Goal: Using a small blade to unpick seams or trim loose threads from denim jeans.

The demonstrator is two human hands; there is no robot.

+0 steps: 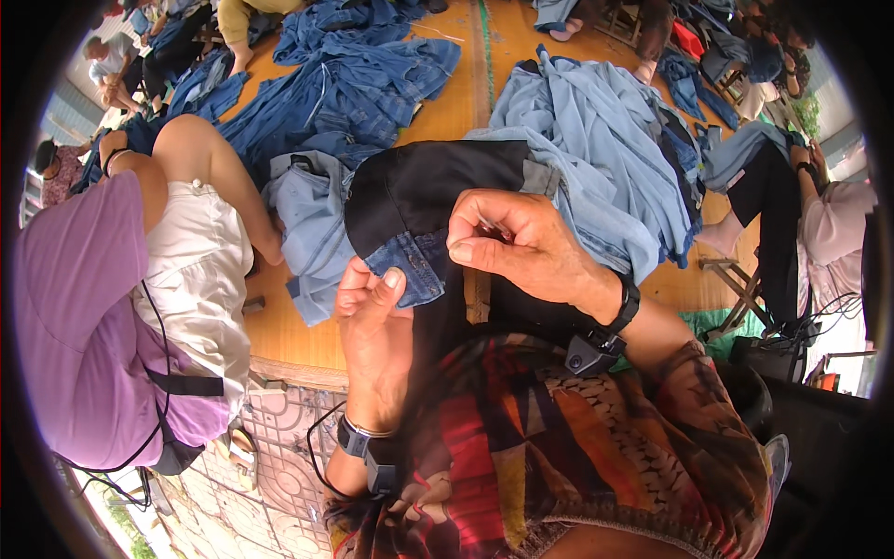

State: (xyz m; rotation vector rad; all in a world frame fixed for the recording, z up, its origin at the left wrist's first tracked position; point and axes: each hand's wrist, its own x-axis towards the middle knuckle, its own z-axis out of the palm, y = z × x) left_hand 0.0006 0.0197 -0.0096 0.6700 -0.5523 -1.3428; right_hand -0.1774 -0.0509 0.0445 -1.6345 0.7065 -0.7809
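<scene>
My left hand (pixel 375 303) pinches the corner of a dark blue denim piece (pixel 410 265) between thumb and fingers. That corner belongs to a denim garment whose black lining (pixel 438 182) lies spread out behind it. Close by, to the right and slightly higher, my right hand (pixel 521 244) is closed, with thumb and forefinger pressed together. A small glint shows inside its curled fingers, but what it is cannot be made out. Light blue denim (pixel 321 210) lies beyond my left hand.
A heap of light blue denim (pixel 596 130) lies ahead on the orange mat (pixel 456 79), with darker blue denim (pixel 345 93) to its left. A person in a purple top (pixel 84 317) sits close on my left. Others sit around, one beside a folding stool (pixel 736 289) at right.
</scene>
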